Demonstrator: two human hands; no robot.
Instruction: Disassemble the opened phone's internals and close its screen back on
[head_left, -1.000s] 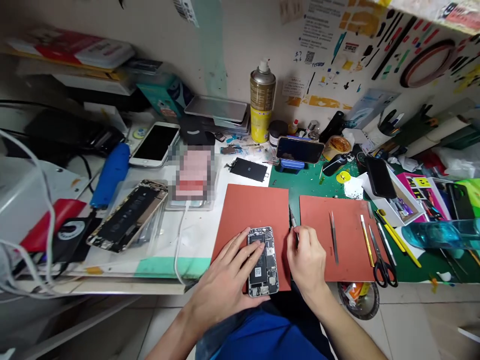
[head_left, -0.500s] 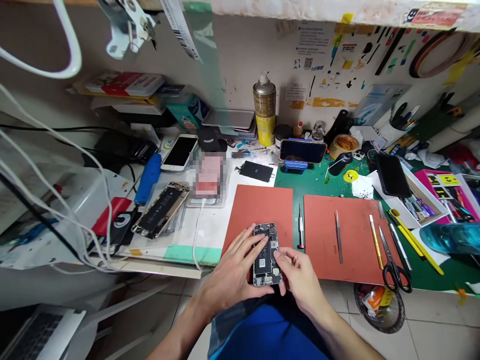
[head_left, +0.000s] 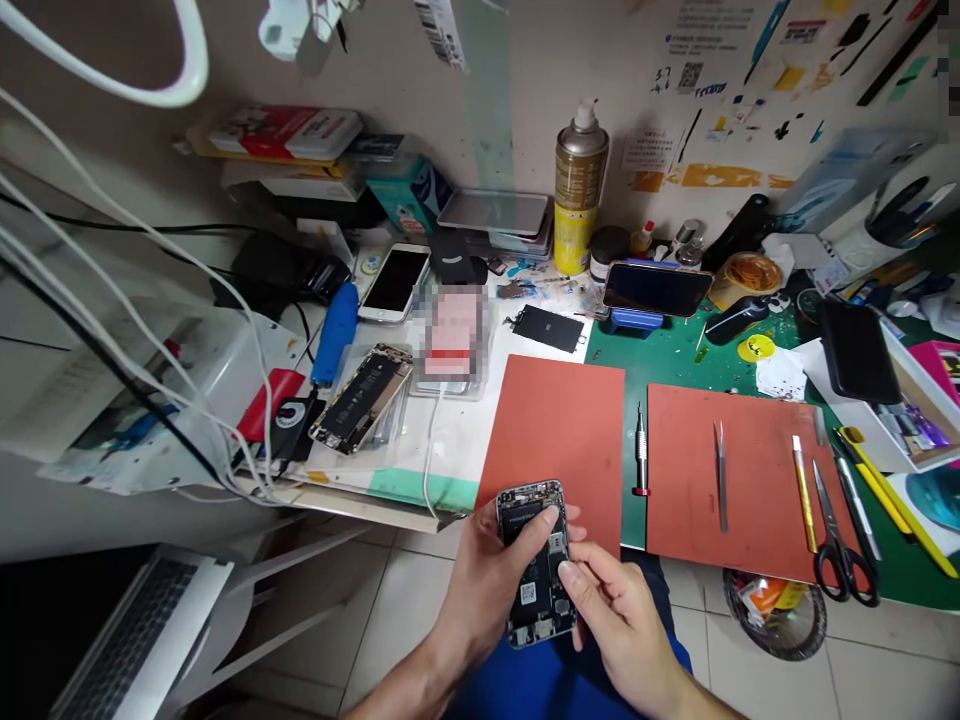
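Phone (head_left: 541, 582) partly hidden by left hand (head_left: 486, 580), laptop (head_left: 139, 625) cut off

Opened phone (head_left: 541, 570) by the front edge of the desk (head_left: 634, 385): black inside, silver-grey rim, a black-and-white square code. The desk is green toward its right edge, white toward its left, with a mint-green strip (head_left: 427, 490) along the front. Left mat (head_left: 559, 430): brick red; right mat (head_left: 682, 470): same red, faint dark marks. At the back edge, a spray can (head_left: 580, 190): gold above, yellow below.
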